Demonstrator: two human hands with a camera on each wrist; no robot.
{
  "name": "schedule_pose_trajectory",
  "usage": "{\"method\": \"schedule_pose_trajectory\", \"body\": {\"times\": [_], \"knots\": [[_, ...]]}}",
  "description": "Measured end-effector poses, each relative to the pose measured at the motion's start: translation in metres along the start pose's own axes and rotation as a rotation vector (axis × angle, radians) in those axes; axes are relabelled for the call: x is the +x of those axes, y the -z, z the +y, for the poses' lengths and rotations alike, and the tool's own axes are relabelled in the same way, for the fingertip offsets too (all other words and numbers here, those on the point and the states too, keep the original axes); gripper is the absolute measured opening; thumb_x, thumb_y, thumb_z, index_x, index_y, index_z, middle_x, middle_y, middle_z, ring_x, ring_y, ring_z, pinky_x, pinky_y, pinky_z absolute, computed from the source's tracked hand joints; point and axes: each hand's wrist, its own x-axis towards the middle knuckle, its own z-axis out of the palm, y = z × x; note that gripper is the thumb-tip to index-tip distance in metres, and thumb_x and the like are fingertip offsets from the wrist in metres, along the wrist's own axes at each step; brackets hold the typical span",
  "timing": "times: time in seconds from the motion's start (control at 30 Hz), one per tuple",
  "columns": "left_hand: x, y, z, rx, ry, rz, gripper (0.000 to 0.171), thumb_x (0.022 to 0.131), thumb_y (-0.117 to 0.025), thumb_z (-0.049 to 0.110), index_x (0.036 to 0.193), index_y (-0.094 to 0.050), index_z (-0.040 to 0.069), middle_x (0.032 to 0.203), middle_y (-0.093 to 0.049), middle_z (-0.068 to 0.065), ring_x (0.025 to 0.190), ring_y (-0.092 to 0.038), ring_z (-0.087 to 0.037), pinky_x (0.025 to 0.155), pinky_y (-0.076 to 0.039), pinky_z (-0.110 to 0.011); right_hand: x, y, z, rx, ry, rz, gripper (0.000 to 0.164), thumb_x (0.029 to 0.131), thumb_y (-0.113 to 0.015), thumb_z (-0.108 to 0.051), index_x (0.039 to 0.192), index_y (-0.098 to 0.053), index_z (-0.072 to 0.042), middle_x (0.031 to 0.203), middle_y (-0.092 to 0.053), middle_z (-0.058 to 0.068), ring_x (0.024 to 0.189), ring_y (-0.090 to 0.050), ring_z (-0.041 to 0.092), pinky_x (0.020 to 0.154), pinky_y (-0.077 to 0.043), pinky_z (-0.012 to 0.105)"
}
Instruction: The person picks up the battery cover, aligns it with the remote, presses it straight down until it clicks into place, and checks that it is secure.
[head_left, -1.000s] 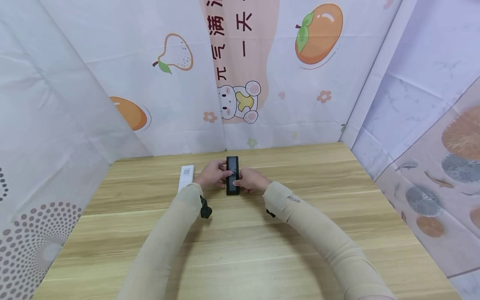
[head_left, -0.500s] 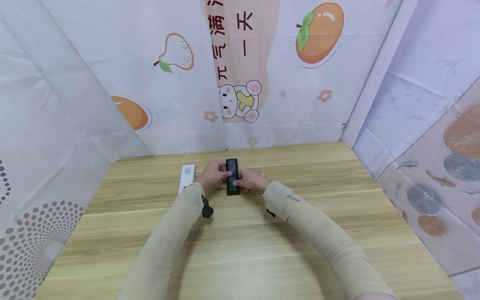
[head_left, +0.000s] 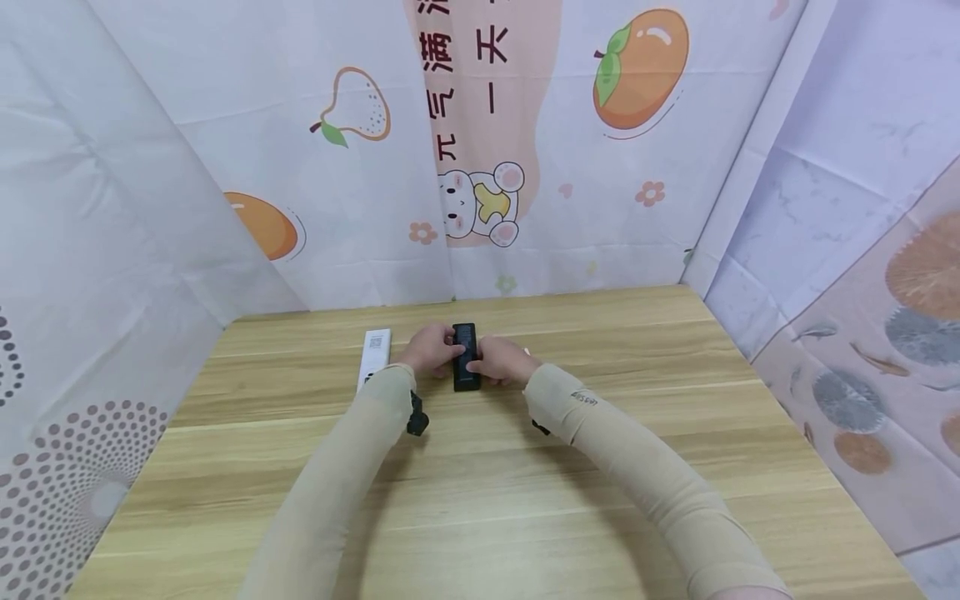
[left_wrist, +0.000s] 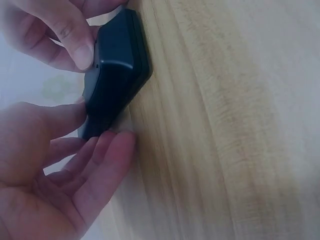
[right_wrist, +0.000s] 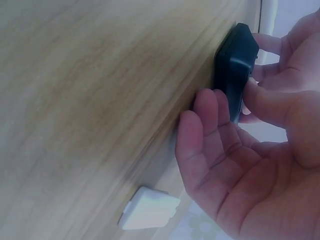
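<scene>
A slim black oblong case with slanted edges lies lengthwise away from me near the back of the table. My left hand holds its left side, thumb over the top face. From the right, my right hand grips the near half, thumb on top and fingers along the side. In the left wrist view the dark case shows its bevelled end close over the wood. The right wrist view has the fingers of my right hand curled at the lower edge of the case.
Left of my left hand lies a white strip-shaped object with a QR code, its near end partly behind the wrist. A small white plastic piece with tabs rests on the table beyond my right hand. A printed curtain hangs behind the table's back edge.
The far end of the black case has come down and nearer in the head view, while its near end stays put. My left hand has shifted slightly right; my right hand is nearly still.
</scene>
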Motion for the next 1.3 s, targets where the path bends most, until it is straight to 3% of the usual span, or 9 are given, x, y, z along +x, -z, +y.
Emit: {"method": "schedule_pose_trajectory", "body": {"times": [0.23,0.57,0.73,0.87,1.07,1.3], "knots": [[-0.002,0.0,0.002,-0.022,0.019,0.003,0.047,0.1,-0.066,0.016,0.141,-0.053,-0.005,0.124,-0.065,-0.022,0.097,-0.068,-0.03,0.06,-0.061,-0.032,0.002,-0.002,0.006,-0.001,0.024,0.017,0.024,0.104,-0.061,-0.026,0.094,-0.065,-0.004,0.07,-0.064,0.008,0.061,-0.06,0.016,0.052,-0.054,0.027],[-0.005,0.003,0.005,-0.023,0.02,0.021,0.045,0.099,-0.068,0.016,0.137,-0.056,-0.005,0.122,-0.066,-0.023,0.093,-0.068,-0.028,0.062,-0.061,-0.032,0.0,0.0,0.005,-0.027,0.019,0.009,0.024,0.103,-0.062,-0.028,0.094,-0.066,-0.006,0.062,-0.056,0.002,0.056,-0.056,0.016,0.048,-0.051,0.027],[-0.012,0.004,0.009,-0.014,0.005,0.034,0.042,0.099,-0.068,0.016,0.135,-0.059,-0.003,0.12,-0.065,-0.022,0.083,-0.069,-0.027,0.065,-0.061,-0.034,-0.007,0.008,0.01,0.011,0.045,-0.012,0.026,0.103,-0.061,-0.028,0.114,-0.067,-0.004,0.08,-0.067,0.007,0.067,-0.064,0.021,0.061,-0.058,0.037],[-0.019,0.01,0.015,0.023,-0.028,0.007,0.04,0.1,-0.067,0.02,0.134,-0.06,-0.001,0.118,-0.065,-0.02,0.077,-0.071,-0.031,0.067,-0.06,-0.033,-0.015,0.019,0.015,0.022,0.065,-0.01,0.034,0.104,-0.06,-0.027,0.126,-0.062,-0.001,0.093,-0.069,0.009,0.079,-0.069,0.027,0.069,-0.058,0.039],[-0.034,0.016,0.026,0.068,-0.096,-0.022,0.036,0.101,-0.066,0.02,0.132,-0.062,0.001,0.112,-0.066,-0.015,0.085,-0.071,-0.035,0.072,-0.059,-0.036,-0.026,0.031,0.024,-0.024,0.105,0.021,0.031,0.103,-0.06,-0.022,0.125,-0.063,0.0,0.103,-0.069,0.01,0.082,-0.069,0.025,0.068,-0.056,0.033],[-0.05,0.021,0.028,0.165,-0.236,0.004,0.032,0.098,-0.068,0.019,0.125,-0.067,0.002,0.105,-0.069,-0.009,0.091,-0.065,-0.022,0.079,-0.056,-0.037,-0.04,0.048,0.033,-0.047,0.13,0.044,0.034,0.103,-0.061,-0.021,0.128,-0.062,0.002,0.122,-0.066,0.018,0.089,-0.068,0.02,0.082,-0.057,0.037]]}}
